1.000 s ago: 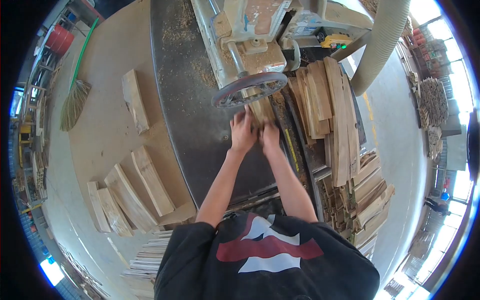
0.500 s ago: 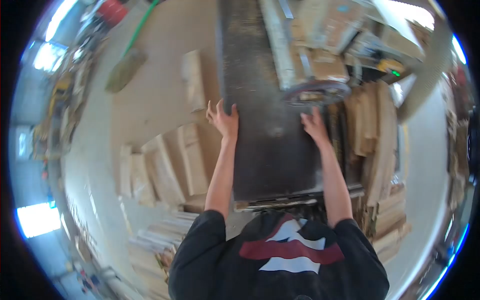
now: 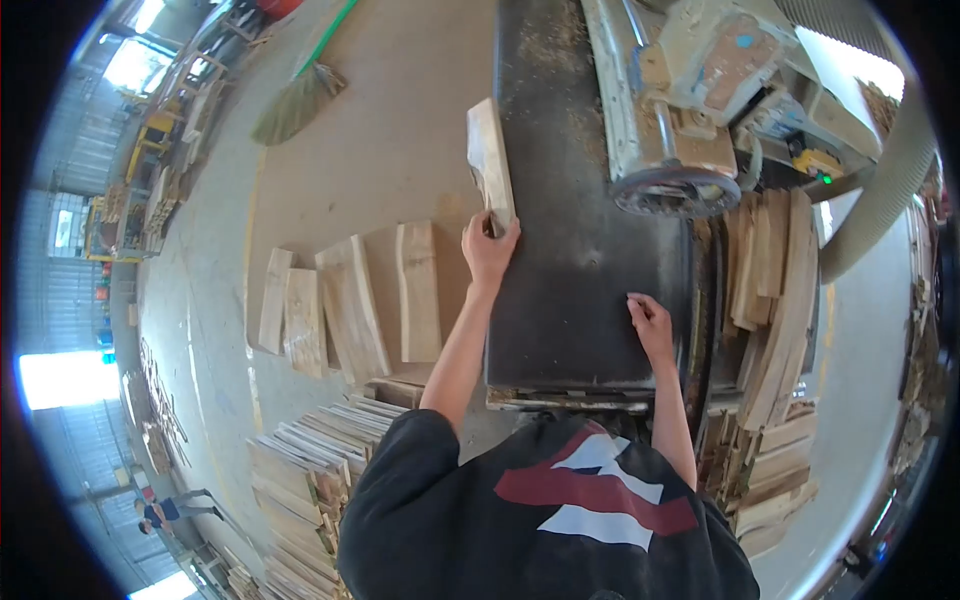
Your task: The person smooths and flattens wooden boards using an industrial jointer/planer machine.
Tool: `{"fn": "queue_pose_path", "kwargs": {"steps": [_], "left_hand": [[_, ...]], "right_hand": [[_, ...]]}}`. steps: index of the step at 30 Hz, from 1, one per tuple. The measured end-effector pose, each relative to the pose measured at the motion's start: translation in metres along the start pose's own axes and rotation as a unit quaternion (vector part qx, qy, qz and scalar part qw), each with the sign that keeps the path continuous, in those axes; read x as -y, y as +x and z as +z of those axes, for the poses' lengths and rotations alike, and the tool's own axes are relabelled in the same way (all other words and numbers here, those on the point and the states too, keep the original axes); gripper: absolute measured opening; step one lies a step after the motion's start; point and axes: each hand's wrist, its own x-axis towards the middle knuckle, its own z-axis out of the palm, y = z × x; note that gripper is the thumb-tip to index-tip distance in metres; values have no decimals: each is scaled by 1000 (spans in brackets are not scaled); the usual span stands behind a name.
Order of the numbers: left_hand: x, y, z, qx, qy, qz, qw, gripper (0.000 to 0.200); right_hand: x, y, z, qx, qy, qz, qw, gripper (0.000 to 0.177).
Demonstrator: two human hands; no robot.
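A pale wooden board (image 3: 492, 160) with a rough, bark-like left edge stands along the left side of the dark machine table (image 3: 575, 340). My left hand (image 3: 490, 248) is closed on its near end, thumb and fingers gripping it. Over the right part of the table is my right hand (image 3: 653, 325), fingers loosely bent and a little apart, with nothing visible in them. Ahead of it sits the machine's round handwheel (image 3: 676, 192), below the pale machine body (image 3: 700, 85).
Several boards (image 3: 418, 290) lie left of the table, above a stack of boards (image 3: 295, 470). More planks (image 3: 780, 300) are piled to the right, near a ribbed hose (image 3: 880, 200). A broom (image 3: 295, 110) rests on the floor; a person (image 3: 170, 512) is far left.
My left hand has gone from open beside the table to gripping the board, which now stands against the table's edge. My right hand has drawn back from the handwheel.
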Motion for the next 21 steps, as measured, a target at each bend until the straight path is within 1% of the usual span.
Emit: {"fn": "queue_pose_path", "kwargs": {"steps": [1, 2, 3, 4, 6, 7, 8, 9, 10, 11, 12, 13, 14, 15, 16, 18, 19, 20, 21], "left_hand": [[-6, -28, 0, 13, -7, -5, 1000, 58], [-18, -57, -1, -2, 21, 44, 999, 59], [-30, -87, -3, -15, 47, 92, 995, 61], [-40, -116, -7, 4, 36, 82, 996, 61], [-57, -164, -15, 107, 71, 131, 983, 66], [-60, -183, -19, 125, 72, 176, 974, 71], [-58, -201, -17, 139, 59, 172, 974, 71], [-56, -218, -15, 212, -37, 87, 973, 77], [-56, -226, -13, 279, -130, 2, 952, 82], [-54, -229, -12, 320, -107, 34, 941, 94], [-60, -228, -11, 326, -113, 36, 938, 94], [-68, -221, -11, 428, -52, 31, 902, 96], [-74, -217, -7, 522, 11, 28, 852, 98], [-79, -216, -1, 549, 15, 48, 834, 98], [-80, -219, 7, 551, 13, 54, 833, 98], [-83, -222, 23, 569, 18, 75, 818, 98], [-85, -221, 29, 569, 18, 83, 818, 98], [-88, -222, 33, 578, 19, 74, 813, 99], [-91, -222, 37, 586, 21, 65, 807, 100]], "right_hand": [[2, -3, 0, 8, 20, 8, 1000, 29], [2, -6, -1, 15, 39, 18, 999, 29], [2, -10, -4, 35, 5, 27, 999, 32], [0, -18, -8, 54, -29, 39, 997, 37], [-5, -37, -10, 67, -117, 70, 988, 49], [-10, -49, -10, 75, -127, 84, 985, 55], [-16, -60, -12, 83, -134, 97, 983, 60], [-24, -74, -14, 72, -141, 110, 981, 60], [-30, -86, -16, 108, -170, 141, 969, 63], [-35, -97, -20, 145, -195, 170, 955, 66], [-33, -108, -26, 137, -197, 175, 955, 66], [-26, -117, -30, 158, -184, 231, 942, 69], [-23, -125, -34, 178, -170, 285, 926, 72], [-28, -133, -37, 169, -114, 319, 926, 69], [-36, -140, -38, 162, -113, 318, 927, 69], [-44, -148, -39, 74, 56, 379, 921, 65], [-41, -153, -42, 39, 127, 407, 904, 59], [-41, -153, -42, 35, 131, 402, 905, 59], [-42, -153, -42, -3, 177, 405, 897, 58]]}}
